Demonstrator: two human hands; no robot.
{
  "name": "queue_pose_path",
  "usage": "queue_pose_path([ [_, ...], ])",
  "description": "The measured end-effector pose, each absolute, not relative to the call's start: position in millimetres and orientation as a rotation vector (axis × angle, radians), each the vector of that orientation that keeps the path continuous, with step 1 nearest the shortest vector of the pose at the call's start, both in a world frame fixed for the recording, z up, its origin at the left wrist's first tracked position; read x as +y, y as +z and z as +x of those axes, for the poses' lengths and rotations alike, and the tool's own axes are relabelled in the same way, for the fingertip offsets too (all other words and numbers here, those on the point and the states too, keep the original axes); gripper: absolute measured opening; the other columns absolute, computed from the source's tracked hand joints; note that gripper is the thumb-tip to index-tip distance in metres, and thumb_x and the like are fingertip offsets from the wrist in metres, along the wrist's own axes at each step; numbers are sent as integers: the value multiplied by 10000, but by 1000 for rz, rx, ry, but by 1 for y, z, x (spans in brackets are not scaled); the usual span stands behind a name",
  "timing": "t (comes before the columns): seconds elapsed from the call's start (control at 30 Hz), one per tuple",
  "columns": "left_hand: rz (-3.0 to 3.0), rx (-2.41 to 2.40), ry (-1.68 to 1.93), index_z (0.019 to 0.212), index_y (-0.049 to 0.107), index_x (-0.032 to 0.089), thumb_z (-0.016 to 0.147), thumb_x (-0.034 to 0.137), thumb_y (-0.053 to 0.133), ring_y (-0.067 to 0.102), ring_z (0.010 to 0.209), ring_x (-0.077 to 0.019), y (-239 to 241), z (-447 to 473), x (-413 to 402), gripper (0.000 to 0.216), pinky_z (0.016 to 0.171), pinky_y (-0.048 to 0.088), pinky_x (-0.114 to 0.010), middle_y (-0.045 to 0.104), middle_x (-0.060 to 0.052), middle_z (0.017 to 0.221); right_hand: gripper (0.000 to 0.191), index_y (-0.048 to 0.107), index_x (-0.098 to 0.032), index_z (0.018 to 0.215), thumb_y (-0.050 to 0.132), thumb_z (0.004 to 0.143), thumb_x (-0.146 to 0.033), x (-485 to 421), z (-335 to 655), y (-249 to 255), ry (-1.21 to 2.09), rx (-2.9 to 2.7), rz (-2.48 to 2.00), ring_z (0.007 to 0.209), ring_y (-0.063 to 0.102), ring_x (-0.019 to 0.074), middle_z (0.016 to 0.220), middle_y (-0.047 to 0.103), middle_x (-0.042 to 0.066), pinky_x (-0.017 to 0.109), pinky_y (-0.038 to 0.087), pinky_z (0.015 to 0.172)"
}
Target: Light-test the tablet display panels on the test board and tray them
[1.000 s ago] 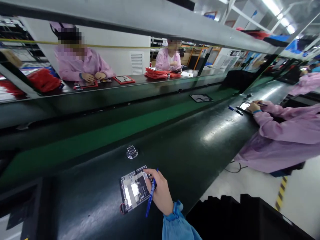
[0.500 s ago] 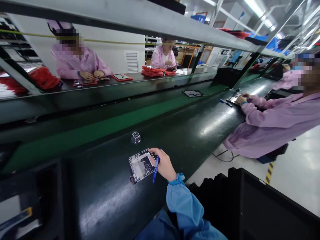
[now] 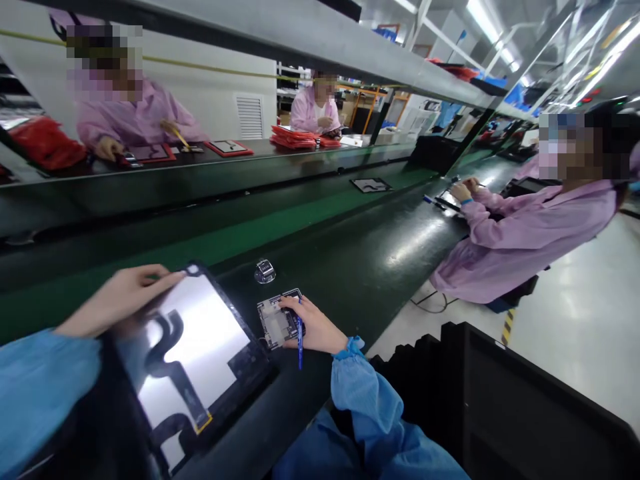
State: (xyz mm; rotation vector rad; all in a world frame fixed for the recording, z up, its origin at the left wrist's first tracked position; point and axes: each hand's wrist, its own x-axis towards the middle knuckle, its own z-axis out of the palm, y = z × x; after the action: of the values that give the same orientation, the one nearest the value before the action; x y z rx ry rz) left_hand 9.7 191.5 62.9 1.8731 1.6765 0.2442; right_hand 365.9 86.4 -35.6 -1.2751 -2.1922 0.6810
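My left hand point(image 3: 133, 293) pinches the upper edge of a flat screen panel point(image 3: 210, 333), tilted up at the left. Its back is silvery white with a dark curved strip, a yellow-edged connector and a black border. A blue pen point(image 3: 300, 337) is held in my right hand point(image 3: 317, 327), pointing down. The same hand's fingertips rest at the right side of a small circuit board assembly point(image 3: 274, 323) with grey and black parts, which lies on the dark bench. Beyond it, a small clear round piece with a dark label point(image 3: 265, 271) lies on the bench.
A black tray stack point(image 3: 450, 380) stands at my lower right. The green belt strip point(image 3: 280, 223) runs along the bench point(image 3: 350, 267), with another panel point(image 3: 371, 185) farther along. Co-workers in pink sit opposite and at right; red pouches point(image 3: 300, 137) lie across the line.
My left hand has come into view at the left, holding the panel up. My right hand's fingers have shifted over the circuit board, and the pen hangs more upright. The view has turned slightly right.
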Motion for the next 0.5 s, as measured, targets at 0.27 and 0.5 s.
queue_pose_path([
  [0.27,2103,1354,114,735,603,214,785,720,590,493,658,-141,20,72,245,508,636,328,-284,564,58,625,745,480,-229,1335,815,700,-428,91,367,-43,563,-2163,-1312,1384,462,305,1482,498,132,503,283,1185],
  [0.5,2154,1532,274,806,653,204,775,662,634,517,734,-168,-2,47,246,460,716,377,-322,606,16,719,703,470,-253,1328,790,730,-438,94,364,-38,514,-2238,-1361,1398,441,319,1500,484,102,523,320,1144],
])
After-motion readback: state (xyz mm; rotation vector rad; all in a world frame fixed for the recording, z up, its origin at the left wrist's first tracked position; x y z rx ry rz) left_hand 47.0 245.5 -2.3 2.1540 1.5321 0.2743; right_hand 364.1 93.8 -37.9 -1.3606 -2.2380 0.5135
